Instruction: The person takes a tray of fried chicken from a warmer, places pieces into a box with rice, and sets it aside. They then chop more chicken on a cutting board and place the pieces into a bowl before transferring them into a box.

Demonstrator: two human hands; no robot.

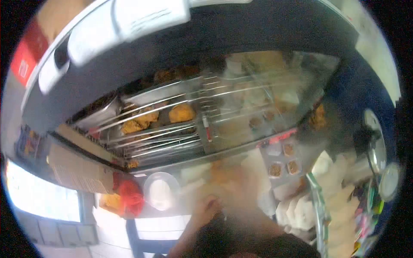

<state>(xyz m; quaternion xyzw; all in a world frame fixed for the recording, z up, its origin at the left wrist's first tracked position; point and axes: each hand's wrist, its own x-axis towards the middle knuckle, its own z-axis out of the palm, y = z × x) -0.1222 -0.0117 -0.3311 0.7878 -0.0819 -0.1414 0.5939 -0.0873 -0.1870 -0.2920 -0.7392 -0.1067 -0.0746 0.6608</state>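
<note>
Low in the middle of the view, my left hand (210,207) is held close to my body with its fingers curled; whatever they grip is not visible. My right hand (243,206) is beside it, smeared by blur, so its fingers cannot be made out. Just beyond both hands a blurred orange-brown patch (226,170) lies on the counter, with pale sheets of paper (254,165) around it. To the left of my hands sits a round clear plastic tub (161,191) with white contents.
Ahead stands a glass-fronted cabinet with metal racks (172,139) and fried food pieces (182,113). Small filled cups (292,167) stand to the right, near white paper packets (299,213). A red mesh bag (130,198) is at the left.
</note>
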